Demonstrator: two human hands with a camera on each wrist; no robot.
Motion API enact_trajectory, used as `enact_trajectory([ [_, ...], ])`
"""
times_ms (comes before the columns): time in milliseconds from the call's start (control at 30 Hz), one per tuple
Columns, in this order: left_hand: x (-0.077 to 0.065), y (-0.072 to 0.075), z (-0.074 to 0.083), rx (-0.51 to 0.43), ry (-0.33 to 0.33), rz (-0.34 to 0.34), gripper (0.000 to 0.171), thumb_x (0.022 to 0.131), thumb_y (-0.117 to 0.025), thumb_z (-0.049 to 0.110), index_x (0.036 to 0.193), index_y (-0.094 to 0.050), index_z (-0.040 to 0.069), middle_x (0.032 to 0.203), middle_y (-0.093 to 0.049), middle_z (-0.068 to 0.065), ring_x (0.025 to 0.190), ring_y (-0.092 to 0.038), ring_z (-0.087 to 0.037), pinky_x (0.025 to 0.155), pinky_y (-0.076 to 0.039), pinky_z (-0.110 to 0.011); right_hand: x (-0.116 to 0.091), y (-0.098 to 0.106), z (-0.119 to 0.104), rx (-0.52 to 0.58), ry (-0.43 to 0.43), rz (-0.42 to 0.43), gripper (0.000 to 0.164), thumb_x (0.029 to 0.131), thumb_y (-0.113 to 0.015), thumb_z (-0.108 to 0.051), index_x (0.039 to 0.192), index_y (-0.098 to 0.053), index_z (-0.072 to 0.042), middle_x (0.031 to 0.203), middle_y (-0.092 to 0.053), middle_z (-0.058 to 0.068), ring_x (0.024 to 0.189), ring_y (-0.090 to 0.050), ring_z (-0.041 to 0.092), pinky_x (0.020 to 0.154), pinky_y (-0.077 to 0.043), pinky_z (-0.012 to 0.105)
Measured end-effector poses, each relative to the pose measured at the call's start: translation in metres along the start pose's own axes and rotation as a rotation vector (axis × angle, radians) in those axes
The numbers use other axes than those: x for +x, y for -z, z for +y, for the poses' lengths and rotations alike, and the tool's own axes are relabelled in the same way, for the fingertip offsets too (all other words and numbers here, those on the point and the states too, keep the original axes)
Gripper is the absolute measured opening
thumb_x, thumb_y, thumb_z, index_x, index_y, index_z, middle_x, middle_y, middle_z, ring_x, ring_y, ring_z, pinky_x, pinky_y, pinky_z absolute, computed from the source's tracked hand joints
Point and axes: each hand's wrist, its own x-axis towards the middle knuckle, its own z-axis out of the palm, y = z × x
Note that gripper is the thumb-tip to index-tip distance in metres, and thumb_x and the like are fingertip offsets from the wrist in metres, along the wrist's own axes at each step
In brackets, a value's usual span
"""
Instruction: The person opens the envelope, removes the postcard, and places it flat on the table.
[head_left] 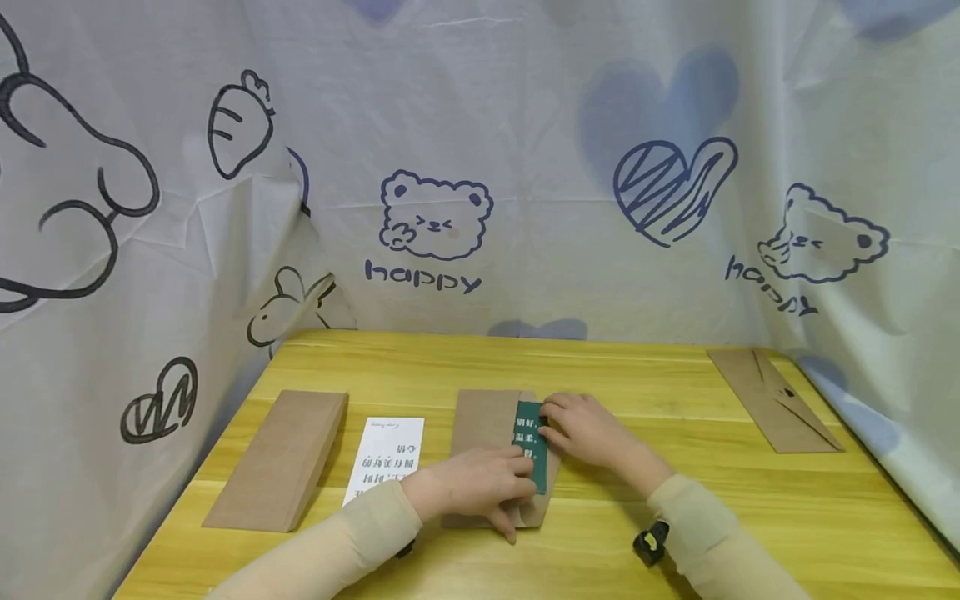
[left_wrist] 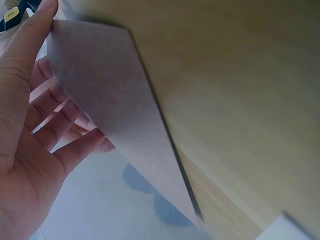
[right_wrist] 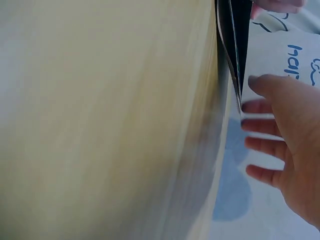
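A brown paper envelope (head_left: pixel 483 421) lies on the table, with a green card (head_left: pixel 530 437) bearing white writing at its right side. The card's left part seems to be inside the envelope; how deep is hidden. My left hand (head_left: pixel 480 483) holds the envelope's near right part, thumb at its bottom corner and bent fingers over the card. The left wrist view shows those fingers along the edge of the envelope (left_wrist: pixel 110 95). My right hand (head_left: pixel 585 429) touches the card's far right edge with its fingertips. Seen from the right wrist, its fingers (right_wrist: pixel 262 127) are fairly straight and spread.
To the left, another brown envelope (head_left: pixel 277 462) lies beside a white card (head_left: pixel 386 450) with printed writing, partly behind my left forearm. A third envelope (head_left: pixel 772 404) lies at the far right. A patterned curtain (head_left: pixel 540 125) encloses the wooden table (head_left: pixel 645 367).
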Motion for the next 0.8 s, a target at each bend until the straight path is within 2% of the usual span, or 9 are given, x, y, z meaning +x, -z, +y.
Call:
enact_trajectory([
  [67, 0.000, 0.000, 0.000, -0.005, 0.003, 0.000, 0.047, 0.072, -0.065, 0.070, 0.093, -0.063, 0.028, 0.089, -0.050, 0.013, 0.080, -0.039, -0.006, 0.066, -0.033, -0.014, 0.005, -0.001, -0.002, -0.017, -0.060, 0.028, 0.035, 0.095, -0.061, -0.040, 0.115, -0.065, -0.011, 0.114, -0.065, 0.007, 0.107, -0.061, 0.026, 0.087, -0.051, 0.050],
  [133, 0.001, -0.001, 0.000, -0.008, 0.004, -0.002, 0.047, 0.072, -0.065, 0.070, 0.094, -0.064, 0.028, 0.090, -0.051, 0.013, 0.081, -0.040, -0.005, 0.066, -0.034, -0.014, 0.009, -0.002, -0.004, -0.037, -0.127, 0.020, 0.042, 0.094, -0.059, -0.046, 0.117, -0.063, -0.010, 0.112, -0.063, 0.007, 0.102, -0.061, 0.026, 0.083, -0.051, 0.048],
  [367, 0.001, -0.001, 0.001, -0.008, 0.008, -0.008, 0.045, 0.073, -0.064, 0.070, 0.094, -0.063, 0.029, 0.091, -0.053, 0.013, 0.081, -0.041, -0.005, 0.067, -0.035, -0.013, 0.023, -0.004, -0.005, -0.063, -0.283, -0.083, 0.060, 0.092, -0.052, -0.062, 0.117, -0.059, -0.009, 0.108, -0.059, 0.009, 0.097, -0.056, 0.027, 0.082, -0.047, 0.049],
  [533, 0.001, 0.000, 0.002, -0.014, 0.018, -0.018, 0.045, 0.073, -0.065, 0.070, 0.095, -0.064, 0.030, 0.093, -0.054, 0.014, 0.083, -0.042, -0.005, 0.067, -0.036, -0.013, 0.028, -0.005, -0.006, -0.066, -0.312, -0.119, 0.063, 0.092, -0.048, -0.066, 0.116, -0.059, -0.009, 0.107, -0.057, 0.010, 0.098, -0.054, 0.028, 0.084, -0.045, 0.051],
  [800, 0.001, 0.000, 0.002, -0.013, 0.017, -0.017, 0.045, 0.073, -0.065, 0.069, 0.095, -0.064, 0.030, 0.091, -0.051, 0.014, 0.081, -0.040, -0.004, 0.065, -0.033, -0.013, 0.030, -0.010, -0.006, -0.077, -0.305, -0.147, 0.065, 0.092, -0.046, -0.067, 0.117, -0.059, -0.008, 0.109, -0.058, 0.011, 0.101, -0.055, 0.029, 0.086, -0.046, 0.052],
])
